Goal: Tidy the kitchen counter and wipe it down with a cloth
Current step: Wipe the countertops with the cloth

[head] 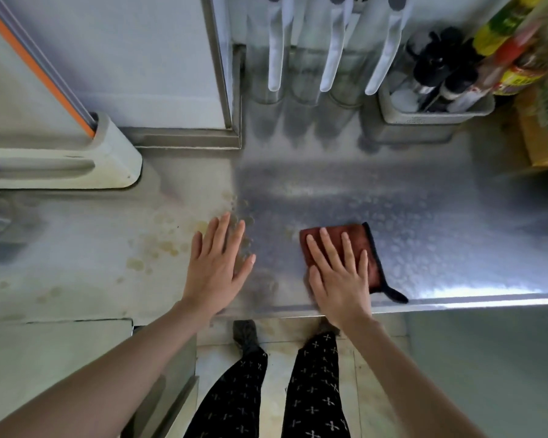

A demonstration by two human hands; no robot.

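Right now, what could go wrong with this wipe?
The cloth under the right hand sits near the front edge of the counter, its black tab at the lip; a pull back might drag it off. The yellowish stains lie left of the left hand, far from the cloth, and could be missed.

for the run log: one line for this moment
wipe step | right hand flat on cloth | left hand open over counter | stains by left hand
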